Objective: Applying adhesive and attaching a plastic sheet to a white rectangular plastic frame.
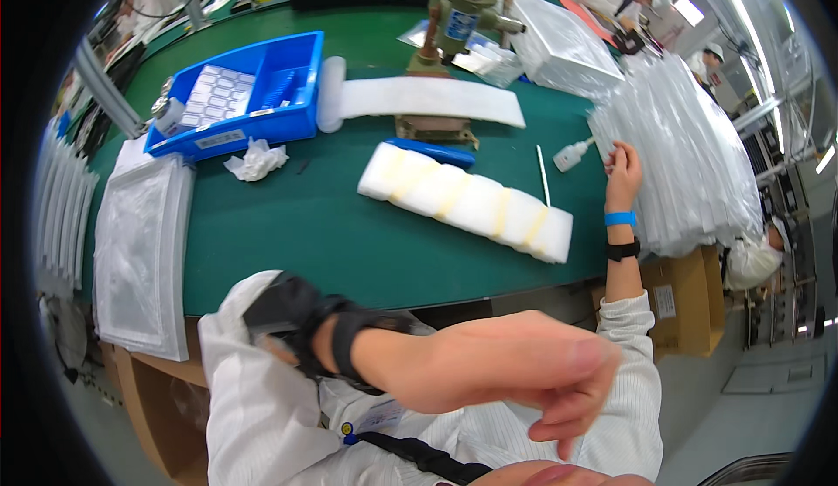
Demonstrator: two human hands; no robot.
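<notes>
Head view: two hands above a green table [288,224].
Left hand [524,372] up close, half curled, empty, lifted off the work. Right hand [621,167] far out at the pile of clear bags [690,163], fingers close together, maybe picking one; grip hard to tell. Small white bottle [572,154] just beside.

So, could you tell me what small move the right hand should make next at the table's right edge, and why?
Probably a short reach left to the small white bottle. The right hand is raised beside it at the green table, fingers curled around something too small to make out, so its grip is unclear. The left hand is lifted close to the camera, holding nothing visible, away from the table.
</notes>
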